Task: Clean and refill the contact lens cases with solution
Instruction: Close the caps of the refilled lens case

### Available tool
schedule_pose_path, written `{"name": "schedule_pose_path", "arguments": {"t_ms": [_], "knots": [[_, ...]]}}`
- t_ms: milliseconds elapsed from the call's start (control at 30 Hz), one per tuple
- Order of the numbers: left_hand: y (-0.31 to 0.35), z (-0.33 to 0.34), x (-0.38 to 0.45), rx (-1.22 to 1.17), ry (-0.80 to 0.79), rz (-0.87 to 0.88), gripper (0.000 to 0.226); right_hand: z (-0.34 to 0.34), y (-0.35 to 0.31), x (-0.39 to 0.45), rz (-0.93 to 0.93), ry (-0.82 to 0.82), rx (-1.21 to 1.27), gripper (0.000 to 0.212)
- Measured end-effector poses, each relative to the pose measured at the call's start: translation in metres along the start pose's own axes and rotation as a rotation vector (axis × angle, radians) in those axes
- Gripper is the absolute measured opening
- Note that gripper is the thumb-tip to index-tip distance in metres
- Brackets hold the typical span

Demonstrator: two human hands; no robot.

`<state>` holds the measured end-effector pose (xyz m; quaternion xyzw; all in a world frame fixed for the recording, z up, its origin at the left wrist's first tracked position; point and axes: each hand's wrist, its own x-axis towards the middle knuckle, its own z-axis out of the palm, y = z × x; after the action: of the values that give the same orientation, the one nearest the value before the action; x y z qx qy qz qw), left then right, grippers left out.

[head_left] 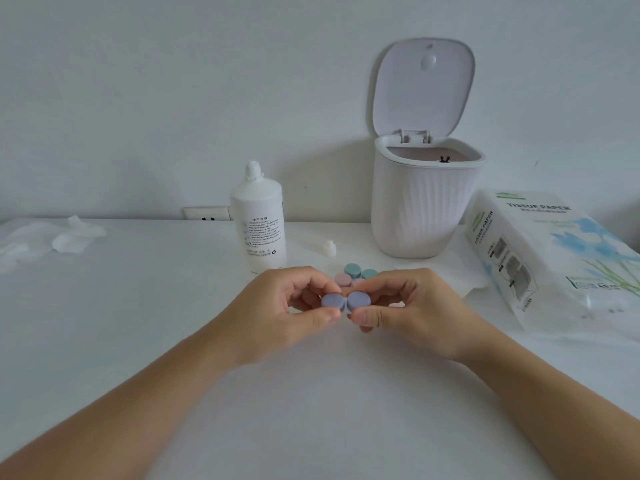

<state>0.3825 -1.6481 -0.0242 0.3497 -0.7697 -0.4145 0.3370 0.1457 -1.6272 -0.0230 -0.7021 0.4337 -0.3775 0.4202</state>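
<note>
Purple lens case (345, 301) lengthwise left-right, caps toward camera, pinched between both hands: left (291, 308), right (412, 306).

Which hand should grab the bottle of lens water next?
Probably the left hand. The solution bottle stands just behind it on the table, already uncapped, while the right hand is farther off toward the bin. Both hands grip the purple lens case, so the right could keep holding it.
</note>
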Motion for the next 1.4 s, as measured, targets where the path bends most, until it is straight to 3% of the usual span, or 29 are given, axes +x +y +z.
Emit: {"name": "schedule_pose_path", "arguments": {"t_ms": [233,333,433,500,667,867,1000,1200,1267,1400], "knots": [[0.004,-0.001,0.001,0.213,0.05,0.058,0.02,0.007,0.002,0.0,-0.019,0.044,-0.14,0.035],[-0.001,-0.01,-0.007,0.313,0.111,0.048,0.016,0.002,0.008,0.001,-0.018,0.097,-0.179,0.03],[-0.009,-0.028,-0.02,0.366,0.185,-0.009,0.016,-0.001,0.014,0.003,-0.037,0.134,-0.288,0.013],[-0.016,-0.042,-0.03,0.394,0.237,-0.059,0.015,0.0,0.017,0.005,-0.048,0.146,-0.355,0.014],[-0.036,-0.075,-0.049,0.499,0.359,-0.16,0.014,0.002,0.028,0.013,-0.055,0.168,-0.573,0.039],[-0.061,-0.099,-0.05,0.558,0.493,-0.306,0.014,0.009,0.03,0.015,-0.087,0.114,-0.804,0.045],[-0.072,-0.107,-0.043,0.561,0.511,-0.381,0.013,0.01,0.03,0.015,-0.085,0.11,-0.837,0.047],[-0.065,-0.108,-0.041,0.53,0.499,-0.428,0.028,0.006,0.03,0.013,-0.043,0.122,-0.714,0.028],[-0.057,-0.102,-0.045,0.612,0.514,-0.382,0.027,0.005,0.029,0.013,-0.024,0.114,-0.657,0.032],[-0.025,-0.067,-0.044,0.618,0.528,-0.129,0.017,0.003,0.027,0.013,-0.02,0.09,-0.613,0.023]]}}
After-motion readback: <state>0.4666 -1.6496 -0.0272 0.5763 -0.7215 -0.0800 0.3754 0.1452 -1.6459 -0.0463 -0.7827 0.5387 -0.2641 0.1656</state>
